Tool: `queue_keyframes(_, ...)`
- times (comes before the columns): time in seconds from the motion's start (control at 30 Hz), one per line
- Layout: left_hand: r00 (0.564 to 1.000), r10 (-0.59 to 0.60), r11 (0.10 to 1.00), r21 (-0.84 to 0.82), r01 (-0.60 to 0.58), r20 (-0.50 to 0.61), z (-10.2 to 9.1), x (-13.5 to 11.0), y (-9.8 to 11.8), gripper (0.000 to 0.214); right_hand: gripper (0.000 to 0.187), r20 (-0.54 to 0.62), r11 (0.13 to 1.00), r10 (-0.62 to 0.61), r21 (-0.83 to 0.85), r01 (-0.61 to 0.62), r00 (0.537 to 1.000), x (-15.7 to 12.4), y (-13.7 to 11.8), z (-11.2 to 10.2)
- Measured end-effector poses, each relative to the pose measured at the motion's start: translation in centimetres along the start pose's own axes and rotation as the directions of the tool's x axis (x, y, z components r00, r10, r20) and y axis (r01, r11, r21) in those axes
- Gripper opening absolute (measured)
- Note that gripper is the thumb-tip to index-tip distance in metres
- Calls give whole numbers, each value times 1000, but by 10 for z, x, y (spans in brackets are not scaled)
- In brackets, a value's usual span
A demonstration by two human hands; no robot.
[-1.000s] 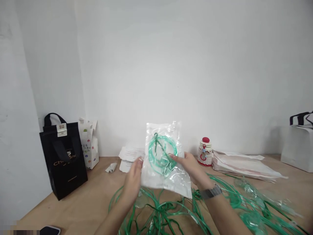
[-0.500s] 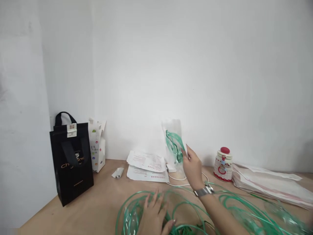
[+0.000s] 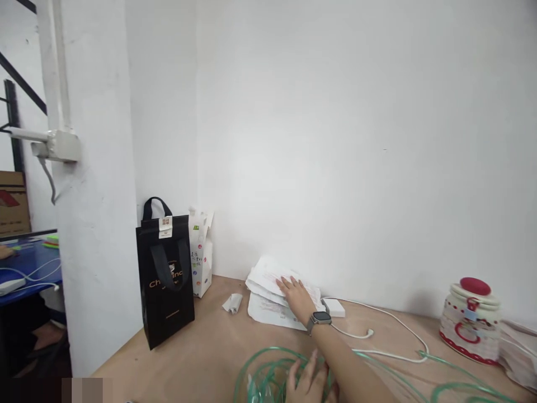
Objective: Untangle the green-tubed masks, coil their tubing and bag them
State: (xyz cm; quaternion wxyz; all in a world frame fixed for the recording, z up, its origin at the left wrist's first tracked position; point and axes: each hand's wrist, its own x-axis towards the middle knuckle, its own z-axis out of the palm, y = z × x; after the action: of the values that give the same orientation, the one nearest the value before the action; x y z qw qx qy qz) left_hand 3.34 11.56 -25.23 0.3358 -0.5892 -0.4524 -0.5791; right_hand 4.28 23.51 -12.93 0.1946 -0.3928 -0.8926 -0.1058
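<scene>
My right hand (image 3: 296, 295), a watch on its wrist, lies flat with fingers stretched out on a pile of white packets (image 3: 268, 291) at the back of the wooden table (image 3: 201, 347), next to the wall. My left hand (image 3: 308, 379) rests at the bottom edge on a tangle of green tubing (image 3: 268, 375), fingers extended. My right forearm partly covers it. Neither hand grips anything that I can see.
A black paper bag (image 3: 165, 274) and a white printed bag (image 3: 201, 258) stand at the left near a white pillar (image 3: 92, 224). Beside the pile are a crumpled paper (image 3: 232, 303), a white charger (image 3: 334, 307) and its cable (image 3: 390, 319). A red-lidded jar (image 3: 470, 314) is at right.
My right hand carried the clear packet of green tubing away from my left hand to the back pile and now lies flat there. My left hand dropped onto the tubing. The view swung left.
</scene>
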Motion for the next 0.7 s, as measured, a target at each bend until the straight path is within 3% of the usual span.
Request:
queue_keyframes(0.1,999,45,998,-37,-45,3,1,0,4,22,39,54,996,-81,26,79,995,-3,8,-3)
queue_keyframes(0.23,987,156,985,-79,-153,37,-3,-2,0,15,42,91,993,-101,77,94,991,-1,9,2)
queue_keyframes(0.37,971,226,968,-126,-215,80,-9,-2,-5,14,48,42,985,-80,156,72,996,-2,-2,6)
queue_keyframes(0.53,971,180,961,-239,-139,157,-25,10,-3,27,54,-121,920,-64,379,106,991,-19,-11,-14)
queue_keyframes(0.7,932,68,926,-370,74,356,-60,38,-3,30,38,-252,706,56,695,140,966,-62,-17,-58)
